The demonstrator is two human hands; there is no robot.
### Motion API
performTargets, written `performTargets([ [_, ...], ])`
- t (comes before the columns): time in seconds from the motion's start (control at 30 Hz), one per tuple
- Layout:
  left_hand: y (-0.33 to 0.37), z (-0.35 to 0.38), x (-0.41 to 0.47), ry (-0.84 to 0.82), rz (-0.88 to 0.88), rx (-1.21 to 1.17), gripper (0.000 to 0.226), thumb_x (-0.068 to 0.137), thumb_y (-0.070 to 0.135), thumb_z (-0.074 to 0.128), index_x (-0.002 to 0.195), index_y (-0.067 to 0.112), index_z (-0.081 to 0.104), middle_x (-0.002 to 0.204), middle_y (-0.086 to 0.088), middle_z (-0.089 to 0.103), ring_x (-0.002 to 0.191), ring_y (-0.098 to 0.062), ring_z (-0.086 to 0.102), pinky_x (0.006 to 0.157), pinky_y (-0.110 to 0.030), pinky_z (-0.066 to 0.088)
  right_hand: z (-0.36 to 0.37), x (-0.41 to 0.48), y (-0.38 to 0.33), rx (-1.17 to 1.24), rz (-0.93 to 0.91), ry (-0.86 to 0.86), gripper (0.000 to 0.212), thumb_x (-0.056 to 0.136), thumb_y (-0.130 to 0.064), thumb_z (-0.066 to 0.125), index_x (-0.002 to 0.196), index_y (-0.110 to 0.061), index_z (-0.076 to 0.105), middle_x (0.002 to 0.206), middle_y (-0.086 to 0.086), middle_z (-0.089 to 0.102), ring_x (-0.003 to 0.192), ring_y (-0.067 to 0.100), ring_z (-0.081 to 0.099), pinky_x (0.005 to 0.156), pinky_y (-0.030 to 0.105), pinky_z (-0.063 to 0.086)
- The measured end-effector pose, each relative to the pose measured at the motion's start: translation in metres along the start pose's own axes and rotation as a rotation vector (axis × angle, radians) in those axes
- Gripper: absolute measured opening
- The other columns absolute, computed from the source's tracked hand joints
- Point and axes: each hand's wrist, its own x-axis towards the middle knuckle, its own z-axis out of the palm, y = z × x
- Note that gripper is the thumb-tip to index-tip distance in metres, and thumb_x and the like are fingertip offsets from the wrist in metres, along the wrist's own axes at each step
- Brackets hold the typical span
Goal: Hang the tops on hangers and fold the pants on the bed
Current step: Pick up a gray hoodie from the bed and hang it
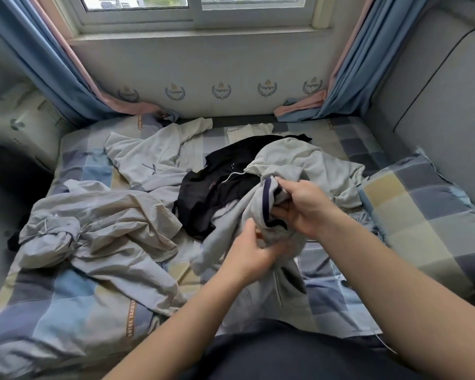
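Two hands are clamping the bunched grey garment (299, 157) just right of the black garment (220, 187), right hand (305, 207) at its navy-trimmed edge, left hand (247, 253) gripping lower.

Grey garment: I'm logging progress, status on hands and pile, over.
Left hand and right hand grip grey garment. Black top, beige jacket, white hoodie loose on bed. No hanger in view.
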Motion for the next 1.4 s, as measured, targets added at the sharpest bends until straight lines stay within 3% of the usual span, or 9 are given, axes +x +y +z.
performTargets([
  [0.13, 0.01, -0.009, 0.014, 0.099, 0.024, 0.021, 0.016, 0.097, 0.018, 0.049, 0.087, 0.021, 0.061, 0.079, -0.004, 0.071, 0.077, -0.031, 0.071, 0.075, -0.056, 0.058, -0.001, -0.003, 0.005, 0.048, 0.022, -0.065, 0.023, 0.105, -0.016, 0.048, 0.097, -0.003, 0.066, 0.077, 0.01, 0.073, 0.069, 0.02, 0.073, 0.06, 0.033, 0.06],
  [0.27, 0.013, -0.019, 0.016, 0.099, -0.052, -0.232, 0.027, 0.101, 0.003, 0.046, 0.087, 0.014, 0.066, 0.074, 0.004, 0.068, 0.069, -0.012, 0.065, 0.065, -0.026, 0.055, -0.017, -0.007, 0.012, 0.077, -0.04, -0.134, 0.022, 0.104, -0.017, 0.046, 0.103, -0.009, 0.066, 0.096, 0.012, 0.076, 0.093, 0.026, 0.072, 0.08, 0.036, 0.06],
  [0.47, 0.011, -0.034, 0.01, 0.1, -0.112, -0.642, 0.021, 0.104, 0.01, 0.047, 0.1, 0.0, 0.065, 0.083, -0.012, 0.067, 0.073, -0.019, 0.064, 0.064, -0.024, 0.054, -0.067, -0.02, 0.052, -0.594, -0.17, -0.279, 0.06, 0.075, -0.016, 0.064, 0.134, -0.013, 0.055, 0.133, 0.007, 0.063, 0.128, 0.014, 0.057, 0.108, 0.032, 0.045],
  [0.6, 0.011, -0.034, 0.008, 0.077, -0.152, -0.825, 0.026, 0.104, 0.011, 0.045, 0.112, -0.004, 0.065, 0.095, -0.017, 0.071, 0.083, -0.022, 0.07, 0.073, -0.028, 0.058, -0.08, -0.019, 0.096, -0.748, -0.02, -0.318, 0.043, 0.086, -0.026, 0.075, 0.124, -0.038, 0.058, 0.129, -0.011, 0.063, 0.125, 0.006, 0.056, 0.102, 0.029, 0.047],
  [0.77, 0.011, -0.043, 0.003, 0.05, -0.187, -0.974, 0.034, 0.106, 0.014, 0.039, 0.12, -0.002, 0.065, 0.108, -0.016, 0.072, 0.096, -0.023, 0.071, 0.086, -0.031, 0.058, -0.085, -0.005, 0.122, -1.009, -0.166, 0.032, 0.017, 0.096, -0.022, 0.065, 0.079, -0.024, 0.064, 0.078, -0.007, 0.069, 0.074, 0.008, 0.066, 0.077, 0.04, 0.053],
  [0.93, 0.003, -0.047, -0.002, 0.048, -0.271, -1.126, 0.044, 0.107, 0.02, 0.037, 0.14, -0.004, 0.051, 0.128, -0.021, 0.061, 0.122, -0.031, 0.056, 0.118, -0.042, 0.034, -0.097, 0.0, 0.108, -0.862, -0.05, -0.133, 0.016, 0.087, -0.025, 0.076, 0.1, -0.026, 0.066, 0.103, 0.004, 0.071, 0.092, 0.013, 0.068, 0.088, 0.042, 0.056],
  [1.07, 0.006, -0.036, -0.008, -0.07, -0.331, -1.213, 0.048, 0.096, 0.026, 0.046, 0.131, -0.006, 0.055, 0.117, -0.02, 0.063, 0.11, -0.028, 0.06, 0.116, -0.041, 0.033, -0.078, 0.002, 0.126, -0.925, 0.044, -0.214, 0.051, 0.077, -0.048, 0.07, 0.123, -0.035, 0.054, 0.122, -0.005, 0.066, 0.114, 0.016, 0.062, 0.098, 0.041, 0.052],
  [1.27, 0.001, -0.041, -0.013, -0.078, -0.302, -1.193, 0.042, 0.097, 0.026, 0.044, 0.107, -0.003, 0.074, 0.109, -0.017, 0.07, 0.1, -0.025, 0.069, 0.1, -0.037, 0.049, -0.078, 0.005, 0.132, -1.074, -0.14, 0.066, 0.002, 0.085, -0.025, 0.062, 0.087, -0.026, 0.061, 0.087, 0.002, 0.07, 0.092, 0.03, 0.064, 0.073, 0.038, 0.049],
  [1.4, -0.005, -0.047, -0.014, -0.021, -0.297, -1.168, 0.045, 0.093, 0.025, 0.049, 0.124, -0.004, 0.065, 0.119, -0.018, 0.068, 0.109, -0.028, 0.065, 0.1, -0.039, 0.05, -0.087, -0.002, 0.092, -1.083, -0.336, 0.139, 0.023, 0.081, -0.009, 0.056, 0.085, -0.025, 0.073, 0.083, 0.008, 0.073, 0.086, 0.03, 0.066, 0.072, 0.038, 0.049],
])
